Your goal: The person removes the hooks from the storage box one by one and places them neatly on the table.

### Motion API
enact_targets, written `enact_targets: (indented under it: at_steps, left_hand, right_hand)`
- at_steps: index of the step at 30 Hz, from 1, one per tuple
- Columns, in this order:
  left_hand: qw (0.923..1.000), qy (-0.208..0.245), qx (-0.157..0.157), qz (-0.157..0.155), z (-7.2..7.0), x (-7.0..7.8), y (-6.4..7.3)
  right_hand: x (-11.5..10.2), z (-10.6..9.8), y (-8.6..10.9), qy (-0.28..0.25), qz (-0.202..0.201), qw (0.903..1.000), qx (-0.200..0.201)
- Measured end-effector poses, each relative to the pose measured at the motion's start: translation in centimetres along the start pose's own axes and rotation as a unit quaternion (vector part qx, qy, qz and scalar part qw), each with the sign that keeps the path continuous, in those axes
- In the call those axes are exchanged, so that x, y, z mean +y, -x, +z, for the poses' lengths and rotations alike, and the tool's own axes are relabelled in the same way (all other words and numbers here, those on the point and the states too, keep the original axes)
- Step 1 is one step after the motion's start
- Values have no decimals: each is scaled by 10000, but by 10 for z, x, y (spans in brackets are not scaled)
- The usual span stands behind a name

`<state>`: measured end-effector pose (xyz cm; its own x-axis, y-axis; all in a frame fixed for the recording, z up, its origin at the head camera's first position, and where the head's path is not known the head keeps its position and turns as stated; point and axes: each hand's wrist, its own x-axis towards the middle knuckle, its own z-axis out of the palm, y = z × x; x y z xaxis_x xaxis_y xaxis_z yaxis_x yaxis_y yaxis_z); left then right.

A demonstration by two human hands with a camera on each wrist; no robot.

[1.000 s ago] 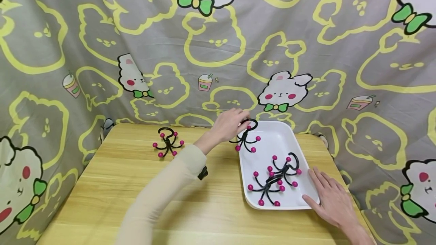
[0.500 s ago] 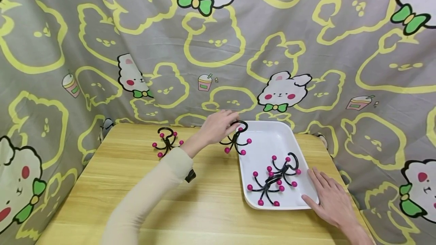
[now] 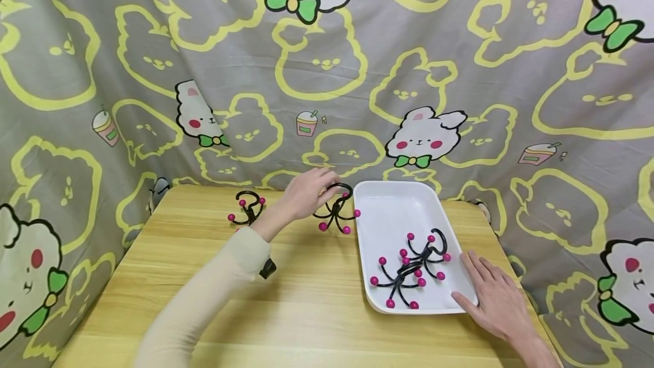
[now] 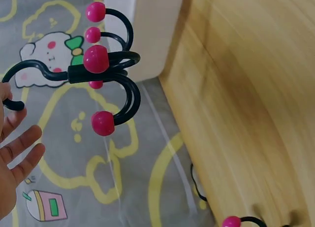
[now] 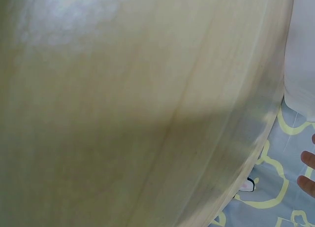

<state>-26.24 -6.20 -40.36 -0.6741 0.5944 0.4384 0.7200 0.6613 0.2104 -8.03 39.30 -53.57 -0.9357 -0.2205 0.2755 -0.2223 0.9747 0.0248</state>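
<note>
My left hand (image 3: 306, 193) pinches the top loop of a black wire holder with pink ball tips (image 3: 336, 213), held just above the wooden table (image 3: 255, 311), left of the white tray (image 3: 393, 197). The left wrist view shows the same held holder (image 4: 101, 79) close up beside my fingers (image 4: 17, 155). Two more holders (image 3: 411, 268) lie tangled in the tray. Another holder (image 3: 247, 209) stands on the table at the back left. My right hand (image 3: 493, 294) lies flat with straight fingers on the tray's near right corner.
A patterned grey curtain (image 3: 327, 72) hangs behind and around the table. A small black clip (image 3: 267, 268) shows at my left sleeve. The right wrist view shows mostly the tabletop (image 5: 123, 113) and a strip of curtain.
My left hand has carried the holder leftward, from over the tray's back left corner to above the table beside the tray. The right hand has not moved.
</note>
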Motion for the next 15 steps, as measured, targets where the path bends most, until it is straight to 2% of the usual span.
enact_targets:
  at_steps: [4,10,15]
  left_hand:
    - [10000,-29,26,-65,3,-7,8]
    - [9997,4,222,70,10,-15,17]
    - [9996,139,230,-22,17,-19,24]
  right_hand:
    - [0,0,0,21,14,10000,-11]
    - [-1,0,1,10,42,10000,-34]
    - [-2,-1,1,29,59,10000,-38]
